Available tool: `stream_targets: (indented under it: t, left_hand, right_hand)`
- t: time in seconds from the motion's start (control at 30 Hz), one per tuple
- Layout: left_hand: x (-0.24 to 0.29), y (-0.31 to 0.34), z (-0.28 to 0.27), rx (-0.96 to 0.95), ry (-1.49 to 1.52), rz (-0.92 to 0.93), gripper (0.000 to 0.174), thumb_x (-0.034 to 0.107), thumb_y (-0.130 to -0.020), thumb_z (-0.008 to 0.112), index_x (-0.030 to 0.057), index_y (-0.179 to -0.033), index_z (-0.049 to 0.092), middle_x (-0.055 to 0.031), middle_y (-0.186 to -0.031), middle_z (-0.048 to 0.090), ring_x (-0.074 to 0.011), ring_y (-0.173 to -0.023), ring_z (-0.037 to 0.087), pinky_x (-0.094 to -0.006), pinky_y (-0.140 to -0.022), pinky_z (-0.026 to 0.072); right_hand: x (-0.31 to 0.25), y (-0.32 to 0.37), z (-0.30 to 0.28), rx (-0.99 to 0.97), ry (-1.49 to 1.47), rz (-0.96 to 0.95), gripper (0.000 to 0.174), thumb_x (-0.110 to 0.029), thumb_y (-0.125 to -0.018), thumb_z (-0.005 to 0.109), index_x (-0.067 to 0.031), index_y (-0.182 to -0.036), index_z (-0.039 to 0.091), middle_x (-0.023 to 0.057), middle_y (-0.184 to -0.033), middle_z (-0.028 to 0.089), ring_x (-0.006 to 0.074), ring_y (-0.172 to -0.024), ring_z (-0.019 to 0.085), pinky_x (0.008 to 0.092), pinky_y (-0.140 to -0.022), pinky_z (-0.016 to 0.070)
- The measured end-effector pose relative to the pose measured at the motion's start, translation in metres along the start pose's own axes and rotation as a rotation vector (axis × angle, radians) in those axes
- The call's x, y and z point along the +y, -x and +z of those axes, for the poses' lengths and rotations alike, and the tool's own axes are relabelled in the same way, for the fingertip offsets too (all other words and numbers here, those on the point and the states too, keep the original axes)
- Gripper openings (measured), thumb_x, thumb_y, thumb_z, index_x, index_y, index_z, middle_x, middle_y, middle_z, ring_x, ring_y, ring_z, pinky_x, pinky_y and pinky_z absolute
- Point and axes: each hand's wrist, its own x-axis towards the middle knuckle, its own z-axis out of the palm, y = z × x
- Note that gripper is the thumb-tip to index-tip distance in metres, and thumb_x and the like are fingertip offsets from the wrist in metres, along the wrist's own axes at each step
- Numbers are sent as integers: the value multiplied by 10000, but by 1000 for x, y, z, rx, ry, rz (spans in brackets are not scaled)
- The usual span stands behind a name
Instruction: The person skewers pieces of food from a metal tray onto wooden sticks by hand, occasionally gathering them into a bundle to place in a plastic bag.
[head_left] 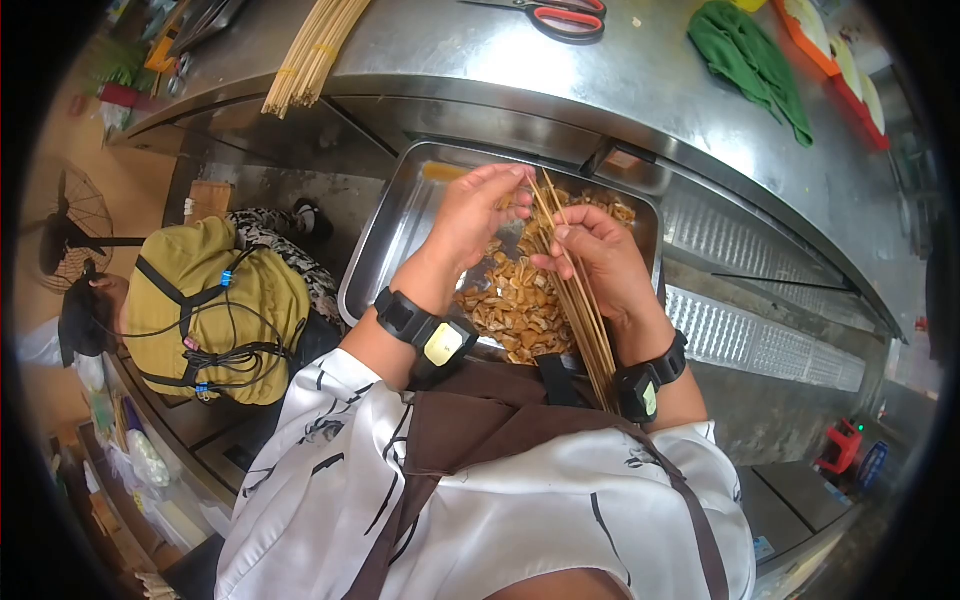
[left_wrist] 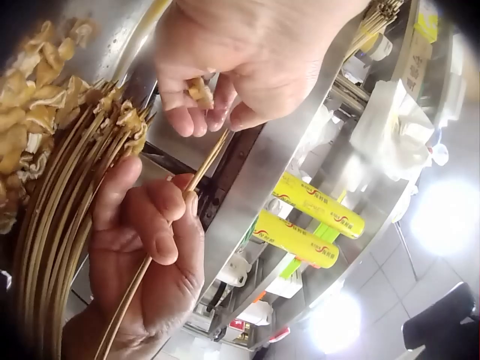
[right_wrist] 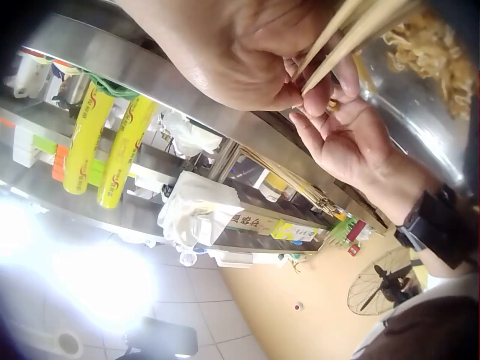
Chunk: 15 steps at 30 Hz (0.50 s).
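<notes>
My left hand (head_left: 478,215) is over the tray, fingers curled around a small brown food piece (left_wrist: 199,94). Beside it, my right hand (head_left: 600,255) pinches thin bamboo skewers (left_wrist: 204,165) between thumb and fingers, their tips pointing up at the left fingertips. A thick bunch of skewers (left_wrist: 64,195), with food pieces at the upper ends, runs alongside the right hand in the left wrist view. Below both hands, a pile of glossy brown food pieces (head_left: 515,305) lies in a metal tray (head_left: 365,265).
A steel counter (head_left: 430,50) curves beyond the tray, bearing a bundle of bare skewers (head_left: 312,60), red-handled scissors (head_left: 568,18) and a green cloth (head_left: 745,65). Another person in a yellow top (head_left: 210,310) sits at the left, near a fan (head_left: 70,225). Perforated metal panels (head_left: 770,340) lie at right.
</notes>
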Motion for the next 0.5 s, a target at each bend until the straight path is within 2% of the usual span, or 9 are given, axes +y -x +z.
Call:
stream_targets:
  t: [0.07,0.17,0.5]
  left_hand:
    - [-1,2,2,-28,-38,16,172,123,-862,609,-8,-972,626,-55,-879,627,-105,-763,571,-240,-683,486]
    - [0,4,5,-4,-101,-17,184,125,-856,621,-14,-975,628,-46,-846,627,-94,-737,571,-220,-666,477]
    - [4,7,9,24,-159,-4,179,116,-873,599,-20,-985,627,-28,-826,618,-70,-711,557,-202,-647,469]
  right_hand:
    - [0,0,0,15,15,2,105,-43,-864,525,10,-951,498,60,-708,555,99,-530,516,334,-752,534]
    - [0,0,-2,17,44,7,69,-56,-867,517,1,-899,496,60,-710,555,105,-533,518,338,-759,531]
    - [0,1,-2,-20,12,16,62,-64,-874,506,-11,-851,485,59,-710,552,114,-535,523,345,-754,531]
